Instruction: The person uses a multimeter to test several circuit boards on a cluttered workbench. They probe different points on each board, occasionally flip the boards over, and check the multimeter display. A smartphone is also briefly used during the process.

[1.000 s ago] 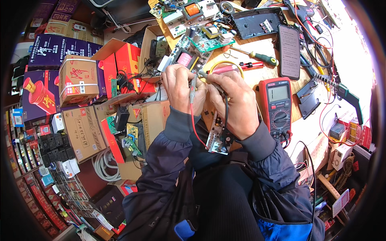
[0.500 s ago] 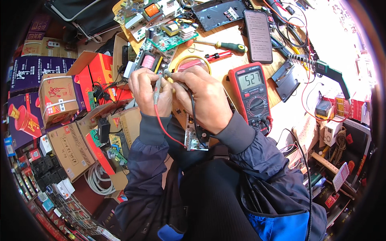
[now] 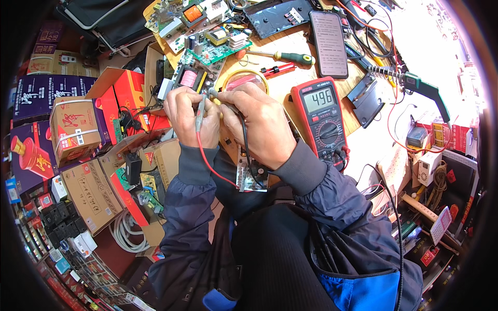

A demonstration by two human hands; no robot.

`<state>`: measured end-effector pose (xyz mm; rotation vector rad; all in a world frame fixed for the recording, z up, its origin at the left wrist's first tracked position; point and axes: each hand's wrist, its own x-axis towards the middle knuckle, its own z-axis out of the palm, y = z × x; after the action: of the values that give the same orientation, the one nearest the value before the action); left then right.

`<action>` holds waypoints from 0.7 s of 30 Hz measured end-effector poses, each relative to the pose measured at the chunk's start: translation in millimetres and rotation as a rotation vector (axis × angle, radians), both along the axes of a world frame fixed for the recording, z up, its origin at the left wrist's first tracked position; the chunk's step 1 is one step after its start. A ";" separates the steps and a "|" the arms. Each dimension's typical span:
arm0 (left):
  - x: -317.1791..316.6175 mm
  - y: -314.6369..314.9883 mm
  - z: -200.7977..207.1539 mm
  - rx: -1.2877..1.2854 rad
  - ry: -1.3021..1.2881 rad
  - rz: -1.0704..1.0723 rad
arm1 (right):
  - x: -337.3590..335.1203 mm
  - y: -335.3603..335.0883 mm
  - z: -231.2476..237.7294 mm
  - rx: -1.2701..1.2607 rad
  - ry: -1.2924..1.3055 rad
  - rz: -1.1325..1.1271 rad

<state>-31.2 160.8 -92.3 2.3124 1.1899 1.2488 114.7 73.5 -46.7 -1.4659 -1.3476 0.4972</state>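
Both hands are working close together at the near edge of the bench, thumbs almost touching, over a small circuit board point(image 3: 252, 173) that is hanging off the table edge toward the lap. The left hand point(image 3: 191, 115) is pinching the red test probe point(image 3: 201, 108) like a pen, tip angled down, with the red lead point(image 3: 211, 167) trailing back along the sleeve so it is staying out of the way. The right hand point(image 3: 259, 124) is gripping the black test probe point(image 3: 228, 105), its black lead point(image 3: 245, 153) running down across the board. The probe tips are meeting somewhere between the fingers; the exact contact point is hidden. The red digital multimeter point(image 3: 322, 120) is lying flat just right of the hands, screen facing up and lit with a reading, so it is readable at a glance without letting go. Farther out: a green-handled screwdriver point(image 3: 290, 56) and a smartphone point(image 3: 329, 37) on the wooden top, a green soldering iron point(image 3: 421, 88) at far right, loose green boards point(image 3: 207, 44) at far centre, and stacked cardboard boxes point(image 3: 75, 129) crowding the left side.
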 end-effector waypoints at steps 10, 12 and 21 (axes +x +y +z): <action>0.4 3.4 -5.2 0.063 -0.027 -0.002 | -1.6 -0.6 0.3 -0.008 -0.030 -0.027; 0.9 1.1 -4.4 0.030 -0.029 0.024 | -1.3 -0.4 2.1 -0.026 -0.040 -0.018; 1.6 1.7 -2.0 0.037 -0.033 0.000 | -1.9 -1.2 -2.3 0.025 -0.072 -0.037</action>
<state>-29.6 162.5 -94.3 2.3084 1.1658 1.3143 112.8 72.3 -49.0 -1.4978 -1.3753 0.4057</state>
